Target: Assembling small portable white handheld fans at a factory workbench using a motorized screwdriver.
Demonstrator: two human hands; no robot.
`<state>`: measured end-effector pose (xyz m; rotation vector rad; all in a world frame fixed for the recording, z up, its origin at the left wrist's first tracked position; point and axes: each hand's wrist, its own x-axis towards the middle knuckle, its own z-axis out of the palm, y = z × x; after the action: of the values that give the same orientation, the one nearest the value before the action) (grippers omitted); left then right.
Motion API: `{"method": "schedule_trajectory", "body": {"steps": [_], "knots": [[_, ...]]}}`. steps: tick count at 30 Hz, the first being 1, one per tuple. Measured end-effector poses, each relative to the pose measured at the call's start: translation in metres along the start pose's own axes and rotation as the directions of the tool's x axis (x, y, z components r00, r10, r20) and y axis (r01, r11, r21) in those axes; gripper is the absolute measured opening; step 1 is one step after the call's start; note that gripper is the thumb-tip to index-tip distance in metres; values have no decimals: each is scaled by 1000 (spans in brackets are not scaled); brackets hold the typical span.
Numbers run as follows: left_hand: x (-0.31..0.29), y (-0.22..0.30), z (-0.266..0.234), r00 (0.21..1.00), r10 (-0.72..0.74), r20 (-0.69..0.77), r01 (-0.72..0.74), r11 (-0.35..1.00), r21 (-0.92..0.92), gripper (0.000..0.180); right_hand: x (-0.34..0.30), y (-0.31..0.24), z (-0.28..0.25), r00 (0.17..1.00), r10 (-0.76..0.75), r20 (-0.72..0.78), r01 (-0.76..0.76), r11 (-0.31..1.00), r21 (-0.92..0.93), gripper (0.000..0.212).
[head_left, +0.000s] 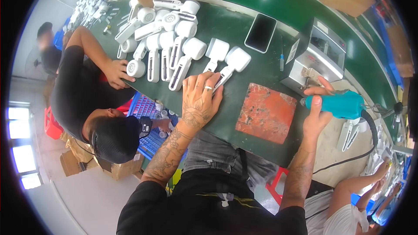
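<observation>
My left hand (201, 95) is closed round the slotted handle of a white handheld unit (238, 59) with a rounded head; the fingers partly hide the handle. Just left of it lies another white unit (217, 50). In my right hand (319, 113) is a teal electric screwdriver (342, 105), held sideways with its front end pointing left and a black cord trailing behind. The screwdriver is beside the front of a silver screw feeder (320, 52). Between my hands, a worn red square pad (266, 113) lies on the green table (226, 124).
Several white units (167, 21) with grilled round heads are heaped at the far left. A phone (261, 33) and a small blue-handled screwdriver (281, 62) lie near the feeder. At left a co-worker (96, 100) leans beside a blue basket (146, 115). Another person's arm (359, 187) shows at lower right.
</observation>
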<state>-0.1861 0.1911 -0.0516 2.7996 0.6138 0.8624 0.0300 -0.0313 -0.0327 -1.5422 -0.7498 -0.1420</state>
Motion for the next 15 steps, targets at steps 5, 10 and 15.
{"method": "schedule_trajectory", "body": {"steps": [5, 10, 15], "knots": [[-7, -8, -20, 997, -71, -43, 71, 997, 14, 51, 0, -1, -2, 1000, 9, 15, -8, 998, -68, 48], [-2, -29, -24, 994, -107, 9, 105, 984, 143, 74, 0, -2, 1, 1000, -9, 19, 11, 997, -79, 49], [4, -10, -9, 988, -105, 111, 102, 994, 32, 86, 0, -2, -1, 999, -26, 31, 29, 997, -77, 49]]}}
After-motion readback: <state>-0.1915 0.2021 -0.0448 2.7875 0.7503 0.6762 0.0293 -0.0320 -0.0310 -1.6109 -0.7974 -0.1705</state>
